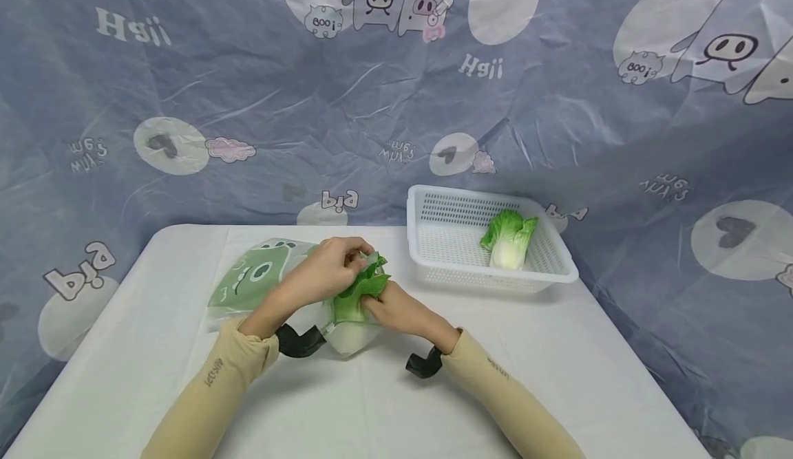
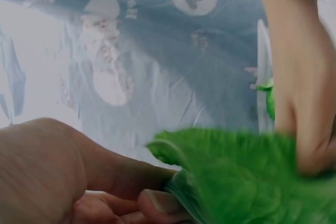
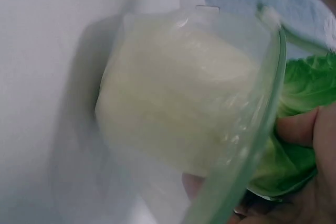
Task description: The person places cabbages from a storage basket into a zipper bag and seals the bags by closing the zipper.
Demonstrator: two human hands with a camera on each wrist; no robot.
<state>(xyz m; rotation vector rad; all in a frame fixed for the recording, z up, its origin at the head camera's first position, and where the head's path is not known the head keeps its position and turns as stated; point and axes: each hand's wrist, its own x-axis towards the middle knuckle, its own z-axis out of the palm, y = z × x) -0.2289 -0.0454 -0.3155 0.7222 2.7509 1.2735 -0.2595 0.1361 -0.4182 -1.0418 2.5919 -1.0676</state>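
Observation:
A Chinese cabbage (image 1: 348, 307) sits base-down inside a clear plastic bag (image 3: 173, 93) with a green-edged mouth, and its green leaves (image 2: 226, 171) stick out of the opening. My left hand (image 1: 328, 266) pinches the bag's rim between thumb and finger, beside the leaves. From the other side, my right hand (image 1: 399, 311) grips the cabbage near its leaves, with the thumb on the green part (image 3: 296, 166). One right fingertip shows beside the bag's green edge in the right wrist view; the other fingers are partly hidden.
A white perforated basket (image 1: 427, 252) stands at the back right of the white table (image 1: 396, 418), with another Chinese cabbage (image 1: 509, 242) in it. Flat bags printed with a green cartoon face (image 1: 248, 280) lie on the left. A patterned cloth (image 1: 310, 101) hangs behind.

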